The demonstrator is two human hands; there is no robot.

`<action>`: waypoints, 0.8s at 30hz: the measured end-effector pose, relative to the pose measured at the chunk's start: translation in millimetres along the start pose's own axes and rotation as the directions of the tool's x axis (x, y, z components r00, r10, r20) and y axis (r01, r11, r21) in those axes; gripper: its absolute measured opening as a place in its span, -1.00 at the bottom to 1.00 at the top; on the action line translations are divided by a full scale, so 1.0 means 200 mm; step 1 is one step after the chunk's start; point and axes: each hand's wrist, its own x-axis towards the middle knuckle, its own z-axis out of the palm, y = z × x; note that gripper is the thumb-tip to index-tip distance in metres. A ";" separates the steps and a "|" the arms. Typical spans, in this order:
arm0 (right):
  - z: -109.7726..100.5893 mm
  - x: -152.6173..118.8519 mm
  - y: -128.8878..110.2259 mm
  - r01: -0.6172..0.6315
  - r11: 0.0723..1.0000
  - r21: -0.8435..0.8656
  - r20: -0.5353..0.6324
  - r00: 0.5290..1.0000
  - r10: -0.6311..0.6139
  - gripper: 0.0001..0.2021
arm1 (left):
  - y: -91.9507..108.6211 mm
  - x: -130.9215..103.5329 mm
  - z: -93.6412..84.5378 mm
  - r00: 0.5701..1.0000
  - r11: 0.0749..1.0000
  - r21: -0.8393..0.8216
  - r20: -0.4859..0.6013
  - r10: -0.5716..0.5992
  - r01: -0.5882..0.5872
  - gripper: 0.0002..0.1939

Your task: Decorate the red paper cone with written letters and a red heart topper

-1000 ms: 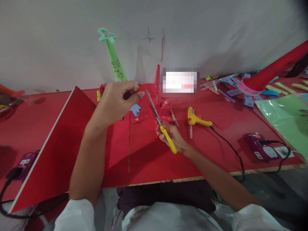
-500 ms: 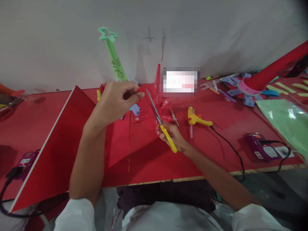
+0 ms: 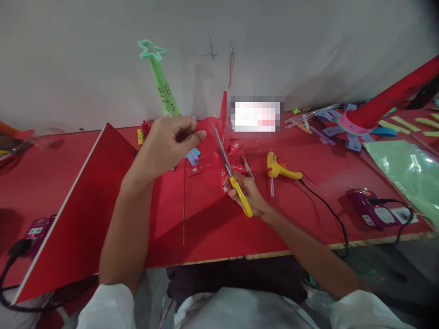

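Observation:
In my right hand (image 3: 247, 189) is a pair of scissors (image 3: 241, 196) with yellow handles, the long metal blades pointing up and away. My left hand (image 3: 174, 141) pinches a red paper piece (image 3: 208, 124) with a rounded edge between thumb and fingertips. The blade tips lie just right of that paper; I cannot tell whether they touch it. Behind and below stands a narrow red paper cone (image 3: 224, 107) with lettering. Flat red strips (image 3: 224, 183) with white stars and letters spread from its base.
A yellow glue gun (image 3: 283, 171) rests to the right, its cord running to a purple power socket (image 3: 372, 208). A green paper cone (image 3: 163, 87) with a star top stands behind my left hand. Large red board (image 3: 85, 205) leans at left. Green plastic sheet (image 3: 408, 169) lies right.
The red paper in my left hand now shows its rounded face more broadly beside the blades. The scissors have shifted very slightly. Both hands stay almost in place.

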 end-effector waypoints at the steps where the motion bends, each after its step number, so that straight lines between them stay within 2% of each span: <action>1: 0.00 0.00 -0.01 0.008 1.000 0.009 -0.010 1.000 -0.008 -0.44 | 0.00 0.00 0.00 1.000 1.000 -0.006 0.001 -0.001 0.001 -0.64; 9: -0.01 -0.01 -0.06 0.030 0.996 0.084 -0.042 0.999 -0.026 -0.39 | 0.00 0.01 0.02 1.000 0.999 -0.041 0.009 -0.002 0.002 -0.67; 16: -0.02 -0.01 -0.06 0.015 0.999 0.039 -0.037 0.999 -0.013 -0.34 | 0.00 0.01 0.02 1.000 0.999 -0.036 0.010 0.000 0.000 -0.66; 24: -0.01 -0.01 -0.02 0.016 0.997 0.076 -0.036 0.999 -0.013 -0.35 | -0.01 0.01 0.03 1.000 0.998 -0.064 0.011 -0.010 0.011 -0.66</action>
